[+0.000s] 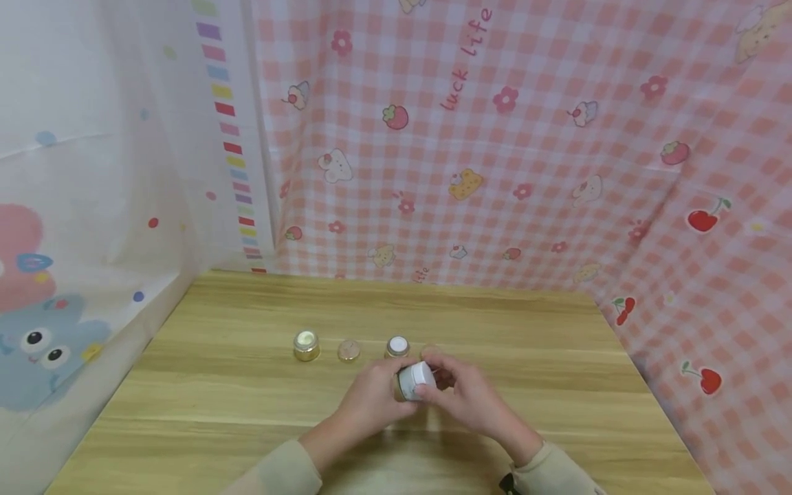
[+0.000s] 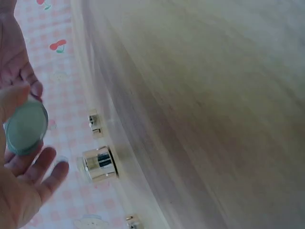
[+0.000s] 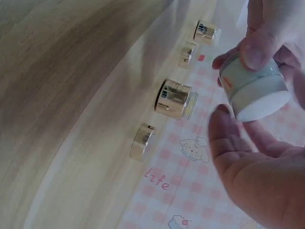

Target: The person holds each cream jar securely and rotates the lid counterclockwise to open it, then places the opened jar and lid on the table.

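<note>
My left hand [image 1: 376,393] grips a small frosted jar [image 3: 245,74] with a white lid [image 3: 263,102], thumb on the jar's side. The jar is held tilted above the table, lid towards my right hand. Its round base [image 2: 26,128] faces the left wrist camera. My right hand [image 3: 259,176] is beside the lid with its fingers spread and slightly bent. In the head view its thumb overlaps the lid's edge; whether it touches is unclear. Just beyond the hands stands a gold jar [image 1: 397,346] showing a white top. A gold lid [image 3: 143,142] lies beside it.
Further left on the wooden table [image 1: 247,405] are another gold jar [image 1: 306,346], with pale contents or top, and a gold lid [image 1: 349,350]. A pink checked cloth [image 1: 433,151] hangs behind and to the right; a white patterned cloth [image 1: 124,172] hangs at left.
</note>
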Demonstrator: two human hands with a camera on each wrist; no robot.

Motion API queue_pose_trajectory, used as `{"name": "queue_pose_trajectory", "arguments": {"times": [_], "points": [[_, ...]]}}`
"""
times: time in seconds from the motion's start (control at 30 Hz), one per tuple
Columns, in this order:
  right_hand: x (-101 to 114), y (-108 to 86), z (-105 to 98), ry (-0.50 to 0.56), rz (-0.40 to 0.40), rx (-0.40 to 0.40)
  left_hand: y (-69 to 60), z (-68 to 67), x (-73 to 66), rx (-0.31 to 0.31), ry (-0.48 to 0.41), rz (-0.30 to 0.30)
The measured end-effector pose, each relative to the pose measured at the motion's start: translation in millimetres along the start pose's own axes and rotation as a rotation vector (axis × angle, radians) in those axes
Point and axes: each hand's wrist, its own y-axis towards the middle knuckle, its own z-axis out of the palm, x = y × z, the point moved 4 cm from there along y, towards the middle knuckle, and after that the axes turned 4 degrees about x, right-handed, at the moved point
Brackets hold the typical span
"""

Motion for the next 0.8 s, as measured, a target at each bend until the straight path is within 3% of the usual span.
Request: {"name": "queue_pose_trajectory", "arguments": {"times": [0.17,0.27,0.5,0.67,0.8], "points": [[-4.5,3.5,-5.5,0.093,0.148,-0.007,-2.3,-4.1,-3.2,-0.031,0.148,0.015],[-5.5,5.3,-7.2,0.105,0.174,0.016,-3.3,-5.4,-5.1,-0.04,0.19,0.025],[-6.5,5.2,-2.8,0.095,0.17,0.063,-5.4,-5.9,-7.3,-0.052,0.219,0.079],[-4.6,5.6,0.4,0.042,0.108,0.06,-5.7,-5.6,-3.8,-0.024,0.196,0.051],[-4.8,5.4,1.3,0.054,0.112,0.062,-5.6,-5.4,-1.4,-0.01,0.185,0.022]]}}
